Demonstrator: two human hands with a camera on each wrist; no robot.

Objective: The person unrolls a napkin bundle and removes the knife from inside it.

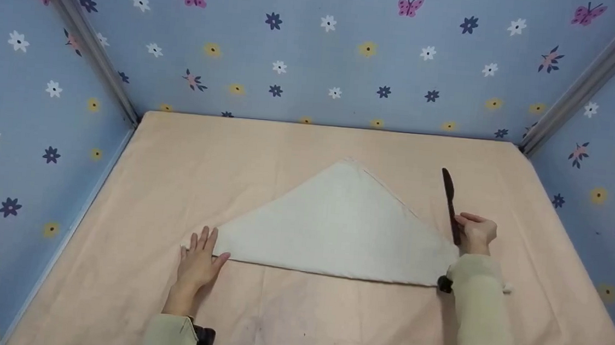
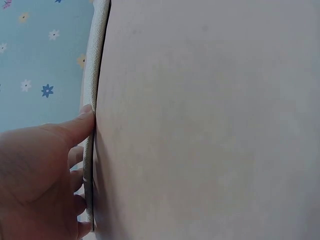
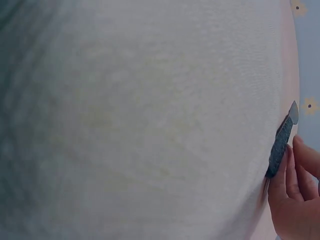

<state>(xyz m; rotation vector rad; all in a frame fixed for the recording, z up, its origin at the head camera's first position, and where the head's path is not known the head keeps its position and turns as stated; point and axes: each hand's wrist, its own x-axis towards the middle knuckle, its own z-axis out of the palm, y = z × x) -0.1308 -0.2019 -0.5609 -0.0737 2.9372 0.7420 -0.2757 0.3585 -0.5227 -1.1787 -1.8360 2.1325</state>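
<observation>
A white cloth (image 1: 325, 223), folded into a triangle, lies flat with its peak toward the back and its long folded edge toward the front. On its left corner rests my left hand (image 1: 199, 260), fingers spread and fairly straight. In the left wrist view the thumb of this hand (image 2: 40, 165) touches the cloth's folded edge (image 2: 95, 65). My right hand (image 1: 477, 232), by the cloth's right corner, grips a dark table knife (image 1: 448, 189) by its handle, blade pointing to the back. The right wrist view shows the knife's dark handle (image 3: 281, 147) between thumb and fingers.
A pale peach cover (image 1: 205, 148) with light creases spreads over the table. Blue flowered walls (image 1: 306, 46) stand behind and at both sides, with grey metal posts (image 1: 85, 34) at the back corners.
</observation>
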